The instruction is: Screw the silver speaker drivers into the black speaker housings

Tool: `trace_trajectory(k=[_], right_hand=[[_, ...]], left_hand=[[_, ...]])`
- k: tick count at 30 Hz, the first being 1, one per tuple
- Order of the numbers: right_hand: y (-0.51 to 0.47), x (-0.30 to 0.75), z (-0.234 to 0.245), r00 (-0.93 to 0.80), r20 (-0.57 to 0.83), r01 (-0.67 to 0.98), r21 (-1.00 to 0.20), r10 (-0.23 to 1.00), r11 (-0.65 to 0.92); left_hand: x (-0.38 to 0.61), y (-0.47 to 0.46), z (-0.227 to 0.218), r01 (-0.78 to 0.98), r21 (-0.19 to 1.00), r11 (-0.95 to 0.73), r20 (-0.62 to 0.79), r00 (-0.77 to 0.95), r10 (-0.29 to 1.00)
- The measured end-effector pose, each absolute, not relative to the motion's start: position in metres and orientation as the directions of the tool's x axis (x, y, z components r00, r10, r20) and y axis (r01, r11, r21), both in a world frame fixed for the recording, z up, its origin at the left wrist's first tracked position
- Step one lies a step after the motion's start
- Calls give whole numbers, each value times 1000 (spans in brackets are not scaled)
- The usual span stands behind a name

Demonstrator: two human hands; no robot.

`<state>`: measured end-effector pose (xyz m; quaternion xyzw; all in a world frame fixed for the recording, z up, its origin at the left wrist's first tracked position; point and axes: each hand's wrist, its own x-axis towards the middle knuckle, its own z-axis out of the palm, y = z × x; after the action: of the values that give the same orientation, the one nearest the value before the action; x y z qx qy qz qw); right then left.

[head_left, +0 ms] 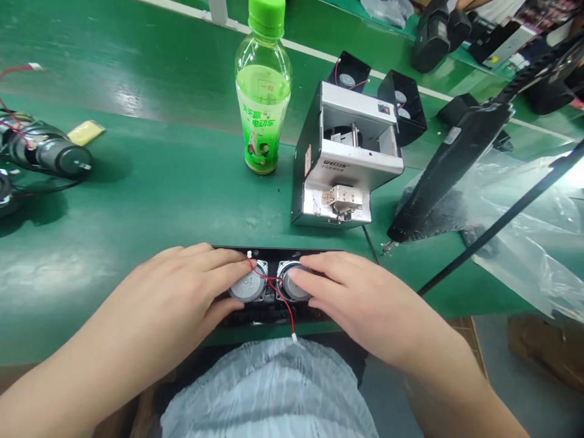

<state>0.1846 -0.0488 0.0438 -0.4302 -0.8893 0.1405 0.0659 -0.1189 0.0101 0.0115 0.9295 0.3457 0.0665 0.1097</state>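
Note:
A black panel-like housing (274, 314) lies at the near edge of the bench, with two round silver-backed speakers side by side in it. My left hand (187, 289) is closed around the left speaker (247, 287), its fingers over the top and its thumb at the lower edge. Over the right speaker (294, 287) my right hand (365, 292) is closed, with fingertips pressing on its back and side. Thin red wires (287, 304) cross between the speakers; one ends in a white connector (294, 337) hanging toward me. My hands cover both ends of the housing.
Beyond the housing stand a green-capped bottle (263, 91) and a grey WEIXIN machine (351, 152). Motor-like parts with wires (50, 149) lie at far left. To the right are a black hanging tool arm (451, 170), a slanted black rod (502, 222) and clear plastic (529, 207).

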Motion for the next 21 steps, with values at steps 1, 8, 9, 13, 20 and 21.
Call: trace_trajectory(k=[1, 8, 9, 13, 20, 21], right_hand=[[-54, 188, 45, -613, 64, 731, -331, 787, 597], [-92, 203, 17, -548, 118, 796, -230, 828, 560], [-94, 205, 12, -538, 120, 802, -231, 835, 550], [-90, 212, 4, -518, 114, 817, -229, 848, 529], [-101, 218, 4, -481, 114, 820, -293, 869, 492], [-105, 223, 5, -454, 133, 818, -328, 881, 472]], left_hand=[[-120, 11, 13, 621, 250, -743, 54, 757, 651], [-116, 15, 17, 626, 260, -735, 40, 754, 656], [-113, 16, 17, 632, 254, -732, 36, 750, 660], [-104, 20, 17, 665, 246, -705, 14, 725, 688], [-103, 19, 12, 697, 288, -657, -20, 690, 723], [-104, 18, 11, 697, 294, -654, -20, 688, 725]])
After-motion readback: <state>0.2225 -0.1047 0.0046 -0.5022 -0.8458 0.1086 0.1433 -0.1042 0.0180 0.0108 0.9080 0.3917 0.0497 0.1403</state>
